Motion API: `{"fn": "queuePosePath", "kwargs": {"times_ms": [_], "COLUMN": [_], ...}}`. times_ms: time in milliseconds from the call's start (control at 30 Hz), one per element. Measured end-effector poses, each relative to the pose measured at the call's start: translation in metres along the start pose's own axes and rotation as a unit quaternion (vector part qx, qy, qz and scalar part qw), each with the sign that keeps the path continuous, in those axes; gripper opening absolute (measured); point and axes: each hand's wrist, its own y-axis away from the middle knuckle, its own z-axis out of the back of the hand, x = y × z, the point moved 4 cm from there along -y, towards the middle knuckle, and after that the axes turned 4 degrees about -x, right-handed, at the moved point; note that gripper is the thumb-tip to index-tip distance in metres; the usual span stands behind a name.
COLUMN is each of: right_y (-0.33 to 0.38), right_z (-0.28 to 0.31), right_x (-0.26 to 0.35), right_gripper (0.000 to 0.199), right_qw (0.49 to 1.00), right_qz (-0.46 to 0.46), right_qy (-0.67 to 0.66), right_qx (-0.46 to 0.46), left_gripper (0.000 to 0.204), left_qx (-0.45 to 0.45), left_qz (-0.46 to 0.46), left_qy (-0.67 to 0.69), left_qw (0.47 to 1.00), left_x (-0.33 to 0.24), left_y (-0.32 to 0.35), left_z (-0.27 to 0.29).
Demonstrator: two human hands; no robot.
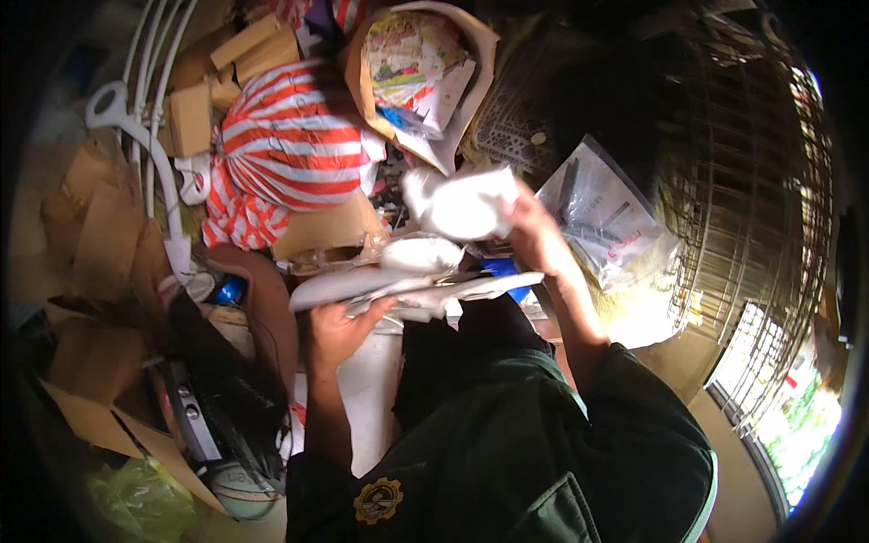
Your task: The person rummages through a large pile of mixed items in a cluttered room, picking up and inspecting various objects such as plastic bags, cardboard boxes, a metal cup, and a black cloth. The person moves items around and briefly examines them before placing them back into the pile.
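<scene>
My left hand (337, 337) grips the near edge of a stack of flat white items (348, 288), thumb on top, fingers partly hidden underneath. The stack looks like sheets or flat packets, but glare washes out its detail. On top of it sits a rounded white bundle (421, 255). Just above and to the right, my right hand (536, 228) is closed on a crumpled white item (466, 204). That item is overexposed and smeared by motion, so its kind cannot be told. The two hands are apart.
Ahead lies a red-and-white striped plastic bag (294, 136), beside a brown paper sack (355, 77) of papers. A clear plastic packet (611, 213) and a wire rack (756, 190) stand right. Cardboard boxes (95, 362), a white curved handle (161, 163) and a ball (237, 490) crowd the left.
</scene>
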Motion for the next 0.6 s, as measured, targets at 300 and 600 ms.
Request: {"fn": "queuePosePath", "kwargs": {"times_ms": [300,600], "right_y": [0.083,0.128], "right_z": [-0.057,-0.034], "right_x": [0.019,-0.056], "right_gripper": [0.035,0.044], "right_qw": [0.988,0.924], "right_qz": [-0.017,-0.026], "right_qy": [0.017,-0.371], "right_qx": [0.151,0.087], "left_gripper": [0.030,0.038], "left_qx": [0.148,0.350], "left_qz": [0.065,0.023], "left_qy": [0.110,0.273], "left_qw": [0.981,0.896], "left_x": [-0.053,-0.069], "left_y": [0.008,0.000], "left_z": [0.003,-0.027]}}
